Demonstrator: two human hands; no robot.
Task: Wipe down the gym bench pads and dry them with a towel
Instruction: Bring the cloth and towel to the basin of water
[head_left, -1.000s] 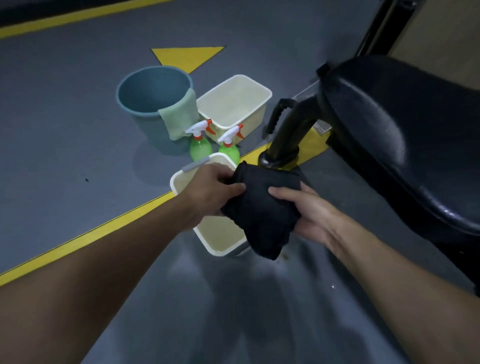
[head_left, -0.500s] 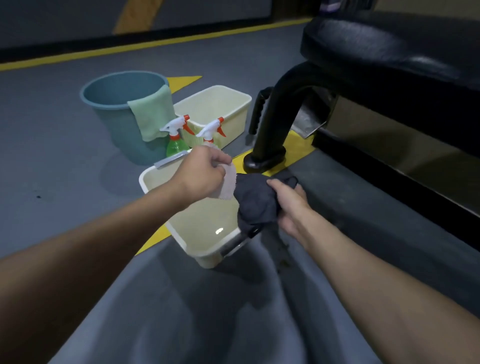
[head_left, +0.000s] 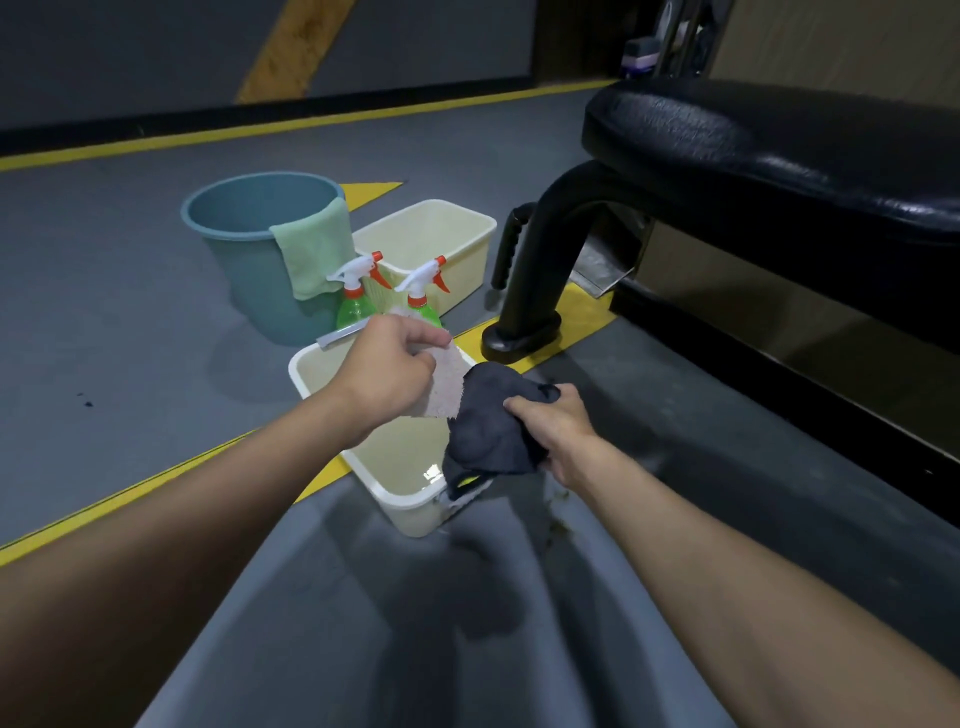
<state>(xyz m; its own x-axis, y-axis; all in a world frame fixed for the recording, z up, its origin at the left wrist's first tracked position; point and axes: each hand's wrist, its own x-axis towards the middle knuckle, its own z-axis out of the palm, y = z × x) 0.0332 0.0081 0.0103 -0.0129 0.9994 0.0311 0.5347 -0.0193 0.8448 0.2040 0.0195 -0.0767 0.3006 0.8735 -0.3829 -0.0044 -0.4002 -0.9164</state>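
Hands over near tub (head_left: 311, 370) | left hand (head_left: 387, 371) gripping pale cloth (head_left: 441, 387) | right hand (head_left: 553, 423) gripping dark towel (head_left: 488, 426)

Gym floor, black padded bench (head_left: 779, 150) on steel leg (head_left: 540, 270), grey rubber flooring (head_left: 104, 312) with yellow lines (head_left: 311, 124)

Cloth, plastic and glossy padding

Pinched in the left fingers (head_left: 426, 338), a pale cloth (head_left: 441, 387) looks rough and nubbly; the dark cloth (head_left: 488, 421) bunched under the right fingers (head_left: 524, 405) is soft and matt. Beneath them the tub (head_left: 405, 501) is smooth cream plastic. The pad (head_left: 779, 150) is glossy black grained vinyl.
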